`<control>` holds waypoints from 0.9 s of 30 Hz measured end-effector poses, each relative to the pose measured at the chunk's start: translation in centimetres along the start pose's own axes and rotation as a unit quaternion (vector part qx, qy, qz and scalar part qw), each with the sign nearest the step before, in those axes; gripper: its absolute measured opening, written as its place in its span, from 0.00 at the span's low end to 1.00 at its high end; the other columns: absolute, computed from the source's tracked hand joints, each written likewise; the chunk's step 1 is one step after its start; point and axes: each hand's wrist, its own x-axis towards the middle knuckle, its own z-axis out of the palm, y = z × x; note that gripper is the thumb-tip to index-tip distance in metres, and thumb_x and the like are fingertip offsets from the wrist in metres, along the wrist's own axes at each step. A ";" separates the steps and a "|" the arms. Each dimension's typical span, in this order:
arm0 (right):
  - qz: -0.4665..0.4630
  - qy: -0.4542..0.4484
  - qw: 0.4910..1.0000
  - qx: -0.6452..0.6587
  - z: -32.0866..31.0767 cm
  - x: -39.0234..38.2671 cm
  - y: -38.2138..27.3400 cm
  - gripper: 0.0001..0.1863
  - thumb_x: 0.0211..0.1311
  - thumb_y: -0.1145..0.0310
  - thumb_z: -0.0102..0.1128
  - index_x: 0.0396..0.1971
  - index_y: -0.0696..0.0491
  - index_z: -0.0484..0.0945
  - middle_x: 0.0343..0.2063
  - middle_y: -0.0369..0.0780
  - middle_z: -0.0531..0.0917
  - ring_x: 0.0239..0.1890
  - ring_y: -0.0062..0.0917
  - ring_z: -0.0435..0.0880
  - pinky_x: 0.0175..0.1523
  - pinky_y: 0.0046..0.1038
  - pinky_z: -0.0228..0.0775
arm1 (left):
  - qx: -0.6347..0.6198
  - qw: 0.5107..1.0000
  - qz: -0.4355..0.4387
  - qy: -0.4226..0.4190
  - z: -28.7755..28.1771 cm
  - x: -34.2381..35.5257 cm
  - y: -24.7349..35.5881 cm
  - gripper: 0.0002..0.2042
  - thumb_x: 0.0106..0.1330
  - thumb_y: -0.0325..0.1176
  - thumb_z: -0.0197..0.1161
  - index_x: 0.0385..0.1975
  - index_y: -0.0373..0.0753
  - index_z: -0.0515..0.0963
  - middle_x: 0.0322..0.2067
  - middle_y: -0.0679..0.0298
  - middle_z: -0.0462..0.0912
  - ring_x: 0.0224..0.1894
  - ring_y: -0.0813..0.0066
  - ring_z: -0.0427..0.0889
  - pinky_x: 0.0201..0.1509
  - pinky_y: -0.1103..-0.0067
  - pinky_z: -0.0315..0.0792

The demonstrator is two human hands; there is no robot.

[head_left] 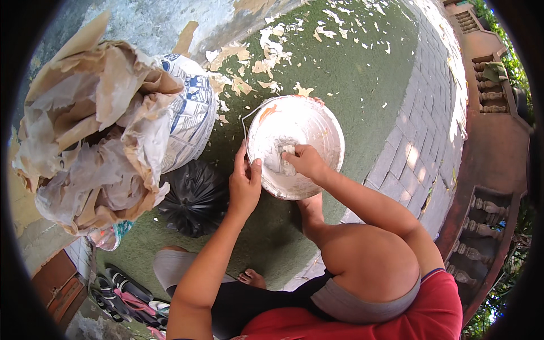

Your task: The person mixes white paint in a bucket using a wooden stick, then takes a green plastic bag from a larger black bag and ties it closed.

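At nine o'clock a torn paper sack (96,130) gapes beside a black plastic bag (195,198). Just right of it, the left hand (245,184) pinches the rim of the white bucket (317,127) on the green mat (351,73) at centre. The right hand (305,161) reaches inside, fingers closed on a small flat scraper (285,158). The bucket looks stiff, light and paint-slick; the rim or wire handle seems the surest hold. Paving (430,113) lies at three o'clock.
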 end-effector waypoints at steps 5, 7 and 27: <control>0.126 0.070 0.927 0.346 1.1 1.5 0.5 0.17 0.62 0.61 0.64 0.29 0.63 0.82 0.21 0.40 0.82 0.26 0.22 0.80 0.31 0.31 0.73 | 0.004 1.000 -0.004 -0.006 0.1 0.0 -0.1 0.27 0.72 0.36 0.55 0.69 0.38 0.58 0.43 0.50 0.84 0.37 0.72 0.83 0.44 0.76 0.75; 0.120 0.083 0.942 0.304 0.3 1.7 0.5 0.16 0.61 0.62 0.63 0.31 0.64 0.82 0.21 0.43 0.83 0.28 0.26 0.82 0.33 0.33 0.75 | -0.005 1.000 0.026 0.004 0.2 0.2 -0.4 0.27 0.72 0.36 0.55 0.69 0.37 0.58 0.44 0.50 0.83 0.40 0.72 0.83 0.46 0.76 0.75; -0.312 0.015 0.818 -0.484 -4.2 0.6 -3.4 0.09 0.59 0.71 0.51 0.35 0.52 0.80 0.33 0.40 0.86 0.36 0.35 0.86 0.40 0.36 0.78 | -0.027 0.999 -0.022 -0.018 -0.4 0.2 0.5 0.26 0.72 0.34 0.55 0.68 0.37 0.59 0.48 0.47 0.82 0.49 0.67 0.84 0.51 0.74 0.75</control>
